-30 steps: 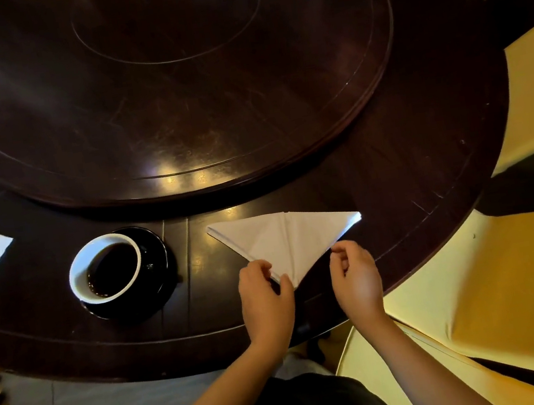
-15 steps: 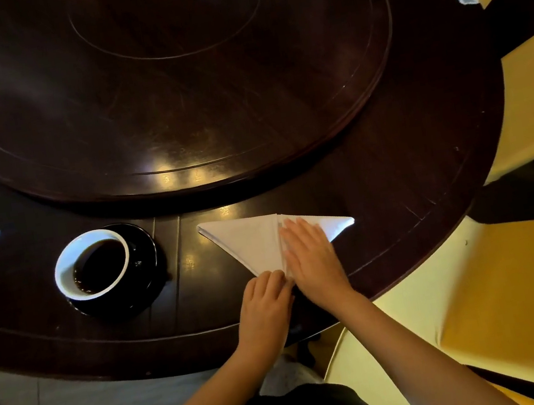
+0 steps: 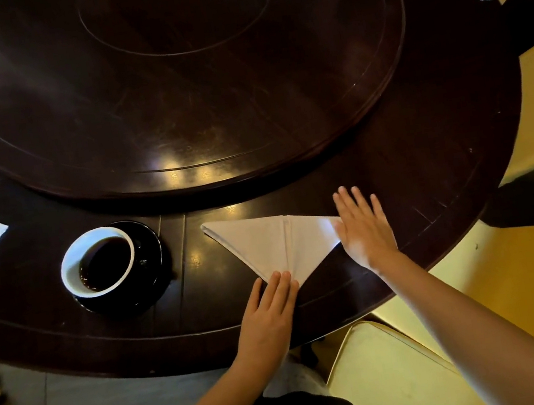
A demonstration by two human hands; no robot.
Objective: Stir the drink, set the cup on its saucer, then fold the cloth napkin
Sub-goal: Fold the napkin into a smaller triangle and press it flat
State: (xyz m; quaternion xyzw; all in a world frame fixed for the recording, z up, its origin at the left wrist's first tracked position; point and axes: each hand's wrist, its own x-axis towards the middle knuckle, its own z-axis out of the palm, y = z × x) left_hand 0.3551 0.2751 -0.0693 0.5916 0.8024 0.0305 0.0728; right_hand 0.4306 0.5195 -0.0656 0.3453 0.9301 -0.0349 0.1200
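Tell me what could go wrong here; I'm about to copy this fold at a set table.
The napkin is pinned only at its near tip by the left hand; as the right hand sweeps flat across its right corner, the layers could slide and skew the centre crease. The full cup on its saucer sits close beside the napkin's left corner, so a stray tug could spill coffee.

Left hand (image 3: 266, 310), right hand (image 3: 362, 226) flat, fingers extended
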